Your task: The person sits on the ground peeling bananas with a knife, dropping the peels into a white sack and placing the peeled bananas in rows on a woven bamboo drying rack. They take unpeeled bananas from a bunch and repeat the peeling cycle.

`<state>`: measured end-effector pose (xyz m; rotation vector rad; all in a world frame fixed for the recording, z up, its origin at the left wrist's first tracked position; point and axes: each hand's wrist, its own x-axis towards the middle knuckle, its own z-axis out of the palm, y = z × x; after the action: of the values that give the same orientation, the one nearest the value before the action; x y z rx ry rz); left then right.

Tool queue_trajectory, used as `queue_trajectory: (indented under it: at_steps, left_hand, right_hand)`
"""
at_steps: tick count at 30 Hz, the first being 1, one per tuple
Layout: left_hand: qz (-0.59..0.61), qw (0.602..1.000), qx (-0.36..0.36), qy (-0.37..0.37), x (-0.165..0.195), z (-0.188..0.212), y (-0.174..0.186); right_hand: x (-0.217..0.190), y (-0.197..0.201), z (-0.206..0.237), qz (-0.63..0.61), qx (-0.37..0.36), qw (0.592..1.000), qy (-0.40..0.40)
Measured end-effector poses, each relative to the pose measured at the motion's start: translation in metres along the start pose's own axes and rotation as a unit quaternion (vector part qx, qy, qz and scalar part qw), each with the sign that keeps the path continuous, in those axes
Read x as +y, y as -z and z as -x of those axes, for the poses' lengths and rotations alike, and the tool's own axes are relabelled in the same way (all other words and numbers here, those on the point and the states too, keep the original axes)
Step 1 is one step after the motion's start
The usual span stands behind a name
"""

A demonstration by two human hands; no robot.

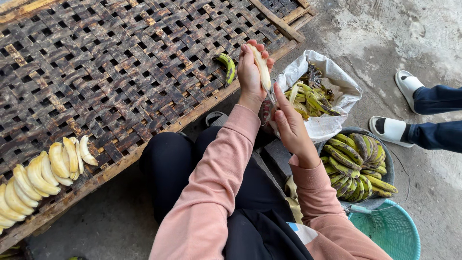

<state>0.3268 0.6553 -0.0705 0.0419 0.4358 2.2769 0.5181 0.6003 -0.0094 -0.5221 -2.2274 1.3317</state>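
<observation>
Left hand (pixel 250 72) grips a pale, peeled banana (pixel 262 67).

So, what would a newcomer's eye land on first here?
The two hands raised mid-frame: the left hand grips a pale peeled banana, the right hand just below it. Then the peeled bananas lined on the woven rack at left, and green bananas at right.

Both arms are stretched out forward in pink sleeves, elbows bent a bit, with the person sitting and knees up in black trousers. The left hand (pixel 250 72) is raised higher, fingers curled shut in a grip, palm facing right. The right hand (pixel 290 126) sits just below and beside it, fingers pinched together, thumb pointing up toward the left hand's wrist.
</observation>
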Motion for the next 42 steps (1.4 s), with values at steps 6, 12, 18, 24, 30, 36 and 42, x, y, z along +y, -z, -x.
queue_trajectory:
  at_steps: [6,12,18,24,30,36,42]
  left_hand:
    - [0.039,0.999,-0.027,-0.01,0.007,-0.001,-0.006]
    - [0.057,0.998,-0.035,-0.014,0.004,-0.005,0.001]
    - [0.074,0.997,-0.021,-0.008,0.001,-0.012,0.01]
    - [0.073,0.996,-0.037,-0.048,0.005,-0.006,0.002]
    - [0.045,0.999,-0.008,0.004,0.011,0.013,-0.014]
    - [0.012,0.998,-0.038,0.04,0.007,0.022,-0.011]
    - [0.053,0.993,-0.043,0.095,-0.001,0.012,0.004]
  right_hand:
    - [-0.01,-0.001,-0.013,0.068,-0.012,0.996,0.063]
    - [-0.012,-0.005,-0.016,0.064,-0.007,0.995,0.074]
    - [-0.01,-0.006,-0.019,0.066,0.004,0.995,0.078]
    - [-0.009,-0.007,-0.023,0.062,0.002,0.996,0.056]
    - [-0.006,-0.006,-0.027,0.071,0.007,0.995,0.063]
    - [0.005,-0.005,-0.039,0.086,0.024,0.995,0.045]
    - [0.023,-0.004,-0.051,0.078,0.025,0.996,0.042]
